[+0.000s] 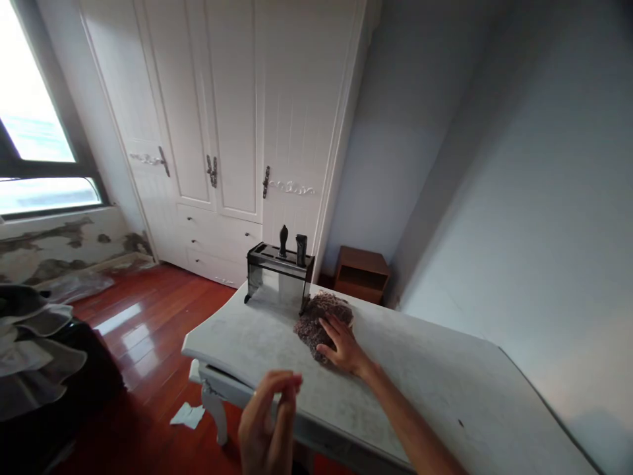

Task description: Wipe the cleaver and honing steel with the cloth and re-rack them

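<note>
A fluffy brown cloth (316, 326) lies bunched on the white table (410, 336). My right hand (343, 346) rests flat on top of it, fingers stretched out and spread. In front of the table's near edge, my left hand (271, 419) is raised with its fingers curled in and the tips meeting the thumb; nothing shows in it. Just behind the cloth stands a knife block (279, 264) with a dark frame and clear sides. Two black handles (283, 241) stick up from its top.
A white wardrobe (232, 119) stands behind the table, with a small brown cabinet (362, 274) beside it. A white paper scrap (188, 415) lies on the red wooden floor (163, 330). Dark and white fabric (34, 349) is heaped at the left. The grey wall (519, 231) borders the table's right.
</note>
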The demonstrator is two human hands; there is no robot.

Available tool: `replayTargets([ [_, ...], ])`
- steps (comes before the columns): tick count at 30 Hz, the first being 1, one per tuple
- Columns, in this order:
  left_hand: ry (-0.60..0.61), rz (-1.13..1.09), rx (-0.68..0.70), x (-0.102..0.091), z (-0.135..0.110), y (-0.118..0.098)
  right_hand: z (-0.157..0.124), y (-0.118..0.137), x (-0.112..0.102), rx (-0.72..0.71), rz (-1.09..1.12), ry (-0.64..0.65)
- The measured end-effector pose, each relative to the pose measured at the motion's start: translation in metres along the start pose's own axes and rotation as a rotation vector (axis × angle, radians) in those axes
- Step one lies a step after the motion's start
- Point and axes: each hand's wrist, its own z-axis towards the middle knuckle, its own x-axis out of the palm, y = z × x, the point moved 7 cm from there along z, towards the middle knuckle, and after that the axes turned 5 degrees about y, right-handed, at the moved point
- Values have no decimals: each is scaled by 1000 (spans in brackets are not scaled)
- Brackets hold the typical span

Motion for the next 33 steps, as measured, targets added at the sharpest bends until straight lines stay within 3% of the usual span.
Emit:
replayTargets([
  [4, -38, -47, 0, 26, 84, 5, -2, -9, 3, 27, -27, 50],
  [9, -47, 39, 47, 49, 162, 8, -37, -40, -18, 22, 105, -152],
  [14, -2, 184, 89, 70, 215, 3, -88, -93, -40, 134, 291, -366],
  [19, 47, 255, 83, 91, 252, -1, -132, -134, -51, 245, 335, -471],
  [22, 119, 288, 5, 100, 268, 5, -148, -149, -50, 277, 359, -484],
  [25, 178, 316, -25, 103, 282, 11, -156, -155, -46, 278, 410, -491],
  [33, 255, 375, 92, 102, 299, 5, -162, -156, -46, 345, 504, -485],
])
